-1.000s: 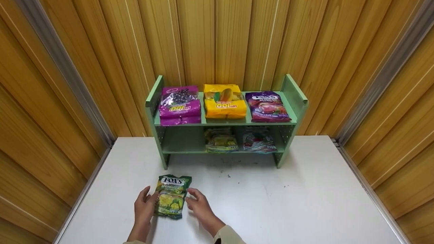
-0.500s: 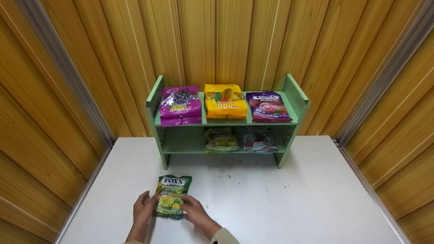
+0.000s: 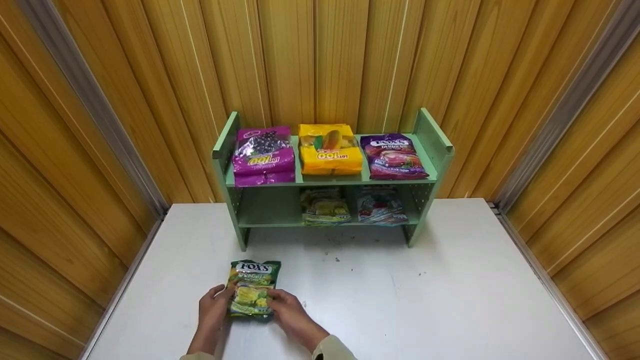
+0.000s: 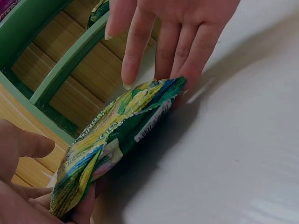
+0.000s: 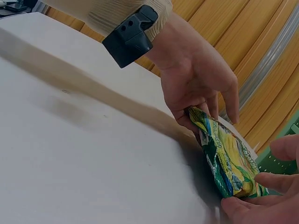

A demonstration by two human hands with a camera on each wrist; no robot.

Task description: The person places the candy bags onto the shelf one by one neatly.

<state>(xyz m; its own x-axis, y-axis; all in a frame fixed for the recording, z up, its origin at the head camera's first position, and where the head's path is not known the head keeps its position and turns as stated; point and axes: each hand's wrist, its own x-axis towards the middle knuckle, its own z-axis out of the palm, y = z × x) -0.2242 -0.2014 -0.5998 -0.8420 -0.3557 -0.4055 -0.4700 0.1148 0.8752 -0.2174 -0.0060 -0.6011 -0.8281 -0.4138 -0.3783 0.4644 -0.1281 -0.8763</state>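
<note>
A green and yellow Fox's candy bag (image 3: 254, 280) is held between both hands over the white table, its lettering facing up. The left hand (image 3: 212, 311) holds its left side, with fingers under the edge; in the left wrist view the thumb of that left hand (image 4: 18, 163) stands off the wrapper. At the opposite side the right hand (image 3: 294, 315) grips the lower right edge, fingertips over the front. In the right wrist view the candy bag (image 5: 229, 158) tilts above its shadow, with the right hand (image 5: 271, 205) at its lower end.
Behind stands a green two-level shelf (image 3: 270, 206). Its top carries a magenta bag (image 3: 264, 156), a yellow bag (image 3: 331, 150) and a purple Fox's bag (image 3: 393, 156). Below lie a yellow-green bag (image 3: 326, 207) and a pale blue bag (image 3: 382, 206). Wood-patterned walls (image 3: 335, 60) enclose the table (image 3: 425, 300).
The right hand has come in from beside the candy bag to grip its right edge. The bag's lower end now looks slightly raised. The left hand stays at the left side.
</note>
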